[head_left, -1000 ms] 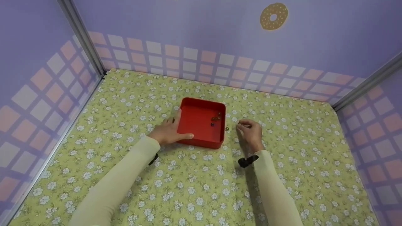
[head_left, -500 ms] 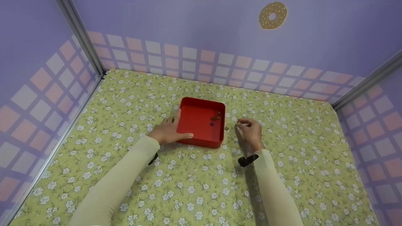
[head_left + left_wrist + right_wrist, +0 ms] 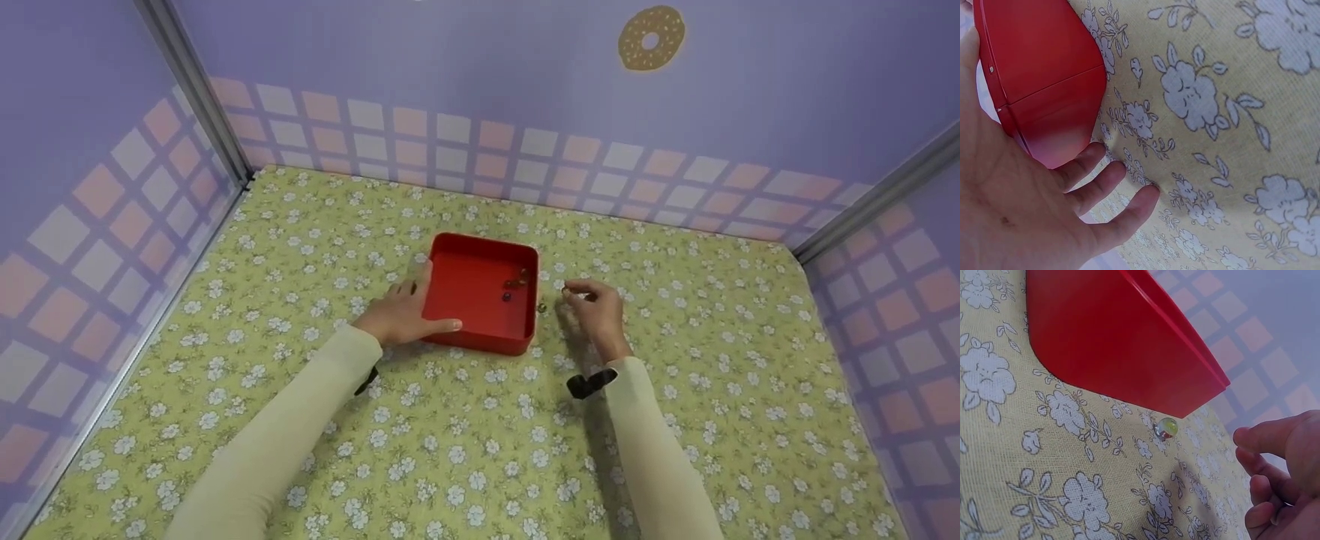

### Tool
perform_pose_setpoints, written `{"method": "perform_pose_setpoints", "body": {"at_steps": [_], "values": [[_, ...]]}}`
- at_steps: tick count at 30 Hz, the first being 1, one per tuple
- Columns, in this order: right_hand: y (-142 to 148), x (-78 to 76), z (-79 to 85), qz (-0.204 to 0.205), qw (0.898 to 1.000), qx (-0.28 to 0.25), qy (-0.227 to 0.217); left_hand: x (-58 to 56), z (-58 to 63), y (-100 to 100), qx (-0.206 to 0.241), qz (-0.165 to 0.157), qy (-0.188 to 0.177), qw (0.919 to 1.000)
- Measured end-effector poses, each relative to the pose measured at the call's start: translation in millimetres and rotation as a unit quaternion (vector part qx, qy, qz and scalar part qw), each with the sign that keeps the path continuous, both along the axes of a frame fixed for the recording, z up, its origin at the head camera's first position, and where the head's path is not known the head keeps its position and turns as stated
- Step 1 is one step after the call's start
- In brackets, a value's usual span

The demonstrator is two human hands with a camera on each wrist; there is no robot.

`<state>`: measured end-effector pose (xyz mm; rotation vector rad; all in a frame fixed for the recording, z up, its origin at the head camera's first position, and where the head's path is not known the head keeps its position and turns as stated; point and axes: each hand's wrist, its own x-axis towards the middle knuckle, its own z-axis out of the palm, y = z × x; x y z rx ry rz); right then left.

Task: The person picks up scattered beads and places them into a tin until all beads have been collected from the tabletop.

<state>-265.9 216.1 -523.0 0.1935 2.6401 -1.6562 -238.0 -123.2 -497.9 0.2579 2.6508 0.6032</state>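
Note:
A shallow red box (image 3: 480, 296) stands on the flowered cloth, with several small marbles (image 3: 514, 284) near its right wall. My left hand (image 3: 397, 311) rests spread at the box's near left corner. Its thumb lies along the near rim; in the left wrist view the other fingers (image 3: 1109, 180) reach down beside the outer wall to the cloth. My right hand (image 3: 598, 309) is raised just right of the box, thumb and forefinger pinching a tiny marble, mostly hidden by the fingertips. On the cloth between box and right hand lies a clear glass marble (image 3: 1167, 428) with yellow-green inside.
Yellow-green flowered cloth (image 3: 450, 465) covers the table around the box. Purple walls with pink and white squares (image 3: 495, 135) enclose the back and both sides. Black straps (image 3: 591, 383) circle the wrists.
My right hand has shifted slightly up and away from me, a little toward the box, still pinching. My left hand, the box and the loose marble stay in place.

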Motion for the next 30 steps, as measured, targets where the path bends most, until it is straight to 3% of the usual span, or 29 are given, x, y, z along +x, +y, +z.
{"method": "perform_pose_setpoints", "body": {"at_steps": [19,30], "values": [[-13.3,1.3,3.7,0.012,1.0,0.003,0.021,-1.9,-0.4,1.9,0.003,0.007,0.0,1.0],[-24.0,2.6,6.3,0.012,0.998,-0.003,0.058,-0.2,-1.8,-0.3,0.006,0.003,-0.001,1.0]]}}
